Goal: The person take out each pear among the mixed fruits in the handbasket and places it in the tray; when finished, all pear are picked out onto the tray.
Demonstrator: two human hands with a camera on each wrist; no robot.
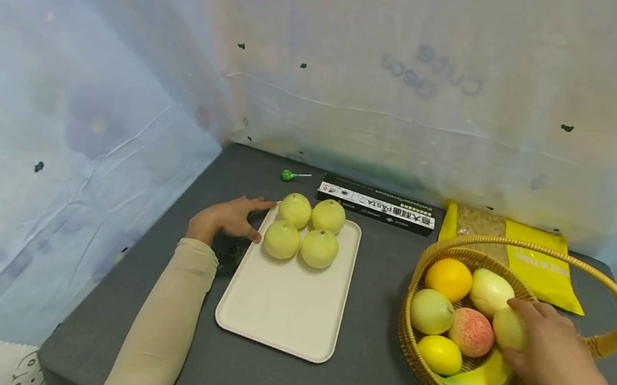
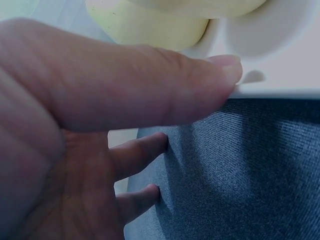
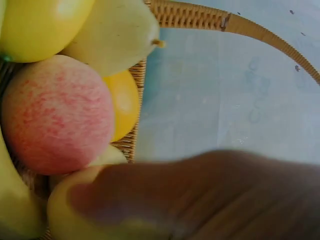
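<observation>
Spread across everything, a dark grey tablecloth (image 1: 368, 382), with pale flowered sheeting hung behind and to the left as a backdrop.

On the right, a round woven wicker basket (image 1: 604, 341) with an arched handle, piled with an orange, a pale pear, a pink-blushed peach (image 3: 55, 115), a lemon, a banana and green-yellow round fruits. Heaped loosely, so probably the stock being drawn from.

Left of centre, a cream rectangular plastic tray (image 1: 281, 311), with four pale green round fruits (image 1: 306, 230) packed two by two against its far edge and touching one another. Set in tidy rows, leaving the near part of the tray bare, apparently for more.

Inside the basket, the right hand (image 1: 553, 352), fingers curled round a small pale yellow-green round fruit (image 1: 510, 328) at the right side of the pile, thumb pressed on its skin in the right wrist view.

At the tray's far left corner, the left hand (image 1: 230, 216), fingers straight and relaxed, thumb tip touching the rim (image 2: 270, 92), gripping nothing; likely steadying the tray.

Along the back, a yellow plastic packet (image 1: 537, 264), a black pasta box (image 1: 377, 205), and a small green lollipop (image 1: 289, 175).
</observation>
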